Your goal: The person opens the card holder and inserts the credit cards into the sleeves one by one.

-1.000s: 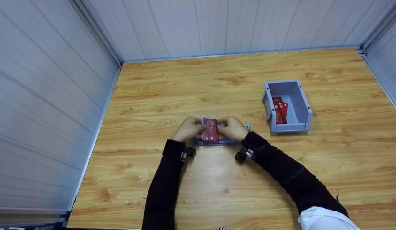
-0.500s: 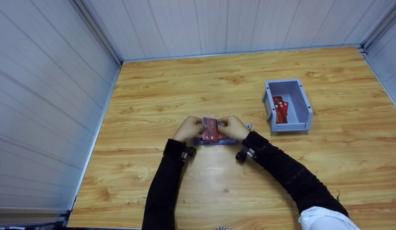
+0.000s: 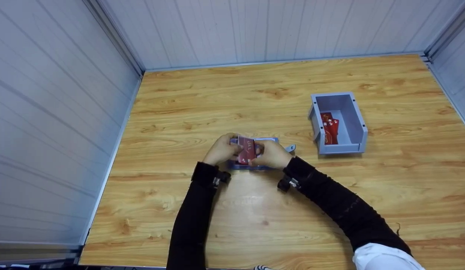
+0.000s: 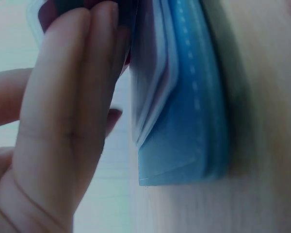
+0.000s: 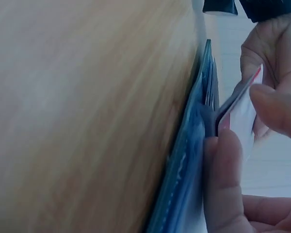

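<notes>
A red card (image 3: 246,148) with "VIP" lettering stands at a clear plastic sleeve, over an unfolded blue card holder (image 3: 268,140) on the table. My left hand (image 3: 222,150) pinches the sleeve and card from the left, thumb in front and fingers behind. From the other side my right hand (image 3: 272,154) grips the card's right edge. In the right wrist view, that hand's thumb and finger lie on the card (image 5: 241,116). More clear sleeves (image 4: 157,73) lean against the holder's stitched blue cover (image 4: 184,141) in the left wrist view.
A grey-blue bin (image 3: 340,149) at the right holds several red cards (image 3: 331,131). A short strap with a snap (image 3: 291,148) sticks out beyond my right hand. Pale panel walls (image 3: 232,33) close off the table's back and sides.
My right hand's fingers have shifted down along the card's edge and spread apart, leaving more of the holder's far edge and strap in sight. The left hand has barely moved.
</notes>
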Motion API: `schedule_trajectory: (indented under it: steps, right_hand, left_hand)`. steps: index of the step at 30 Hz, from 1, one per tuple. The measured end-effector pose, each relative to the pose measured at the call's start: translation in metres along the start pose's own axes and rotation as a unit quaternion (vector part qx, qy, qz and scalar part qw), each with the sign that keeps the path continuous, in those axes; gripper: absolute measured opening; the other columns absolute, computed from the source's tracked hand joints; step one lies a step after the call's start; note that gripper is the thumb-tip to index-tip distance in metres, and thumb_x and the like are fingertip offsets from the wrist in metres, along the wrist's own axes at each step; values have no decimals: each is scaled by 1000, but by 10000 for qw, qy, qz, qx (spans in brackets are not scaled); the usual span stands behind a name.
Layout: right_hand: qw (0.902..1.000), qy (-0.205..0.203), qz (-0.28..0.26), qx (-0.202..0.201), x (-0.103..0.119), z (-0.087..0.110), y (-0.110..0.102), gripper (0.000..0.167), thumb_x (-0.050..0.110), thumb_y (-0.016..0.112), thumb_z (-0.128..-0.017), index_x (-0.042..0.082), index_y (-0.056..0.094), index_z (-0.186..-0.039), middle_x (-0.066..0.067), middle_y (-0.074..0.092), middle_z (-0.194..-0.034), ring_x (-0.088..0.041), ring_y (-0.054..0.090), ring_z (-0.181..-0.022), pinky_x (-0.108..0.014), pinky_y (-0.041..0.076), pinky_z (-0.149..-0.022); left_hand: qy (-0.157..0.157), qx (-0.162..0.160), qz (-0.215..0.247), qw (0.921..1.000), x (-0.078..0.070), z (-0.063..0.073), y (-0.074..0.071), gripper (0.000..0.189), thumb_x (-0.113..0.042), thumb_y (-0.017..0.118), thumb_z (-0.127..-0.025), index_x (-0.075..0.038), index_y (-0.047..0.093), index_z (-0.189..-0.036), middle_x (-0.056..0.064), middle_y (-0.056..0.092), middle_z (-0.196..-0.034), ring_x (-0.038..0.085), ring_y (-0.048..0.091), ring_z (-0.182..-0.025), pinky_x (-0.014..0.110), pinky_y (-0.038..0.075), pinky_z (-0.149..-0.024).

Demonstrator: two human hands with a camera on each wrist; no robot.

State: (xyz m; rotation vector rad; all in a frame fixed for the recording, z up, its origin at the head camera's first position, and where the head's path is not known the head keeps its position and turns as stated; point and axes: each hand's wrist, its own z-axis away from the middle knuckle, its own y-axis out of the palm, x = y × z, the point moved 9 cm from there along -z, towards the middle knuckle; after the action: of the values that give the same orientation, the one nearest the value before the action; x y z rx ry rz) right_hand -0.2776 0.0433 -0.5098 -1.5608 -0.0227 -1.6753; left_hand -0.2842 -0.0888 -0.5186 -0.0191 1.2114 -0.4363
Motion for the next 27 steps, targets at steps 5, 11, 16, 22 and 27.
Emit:
schedule_trajectory:
  steps: [5, 11, 16, 22, 27]
  right_hand:
    - [9982, -268, 521, -105, 7, 0, 3, 59, 16, 84, -71, -1, 61, -123, -12, 61, -86, -11, 48, -69, -24, 39, -62]
    - [9975, -237, 604, -282, 7, 0, 3, 48, 17, 84, -70, 3, 65, -112, -15, 64, -87, -12, 49, -68, -25, 39, -61]
    - [9981, -228, 484, -320, 5, -1, 3, 45, 19, 83, -72, 3, 65, -111, -10, 68, -86, -10, 53, -67, -24, 42, -62]
    - [9994, -112, 235, -246, 2, -1, 4, 45, 19, 80, -75, 3, 65, -114, -9, 72, -87, -6, 56, -63, -21, 43, -58]
    - [9992, -31, 271, -280, 1, -2, 1, 43, 19, 79, -75, 2, 65, -112, -8, 69, -88, -8, 54, -66, -21, 42, -59]
  left_hand:
    - [83, -6, -3, 10000, -1, 1, 0, 62, 0, 58, -92, -6, 36, -149, 8, 67, -85, 14, 66, -74, 29, 60, -66]
    - [242, 7, 12, 9997, -3, 1, 0, 55, 1, 56, -90, -3, 43, -144, 8, 66, -84, 13, 66, -70, 28, 60, -64]
    - [218, 20, 65, 9997, -4, 1, 0, 52, 1, 55, -91, -2, 45, -142, 16, 68, -94, 16, 69, -75, 29, 61, -67]
    - [210, 93, -13, 9997, -4, 1, 1, 51, 0, 56, -93, -2, 44, -143, 22, 69, -102, 18, 70, -79, 30, 61, -68]
    - [158, 92, -10, 9998, -3, 0, 3, 53, 2, 56, -92, -1, 43, -143, 20, 69, -98, 16, 69, -76, 29, 61, -67]
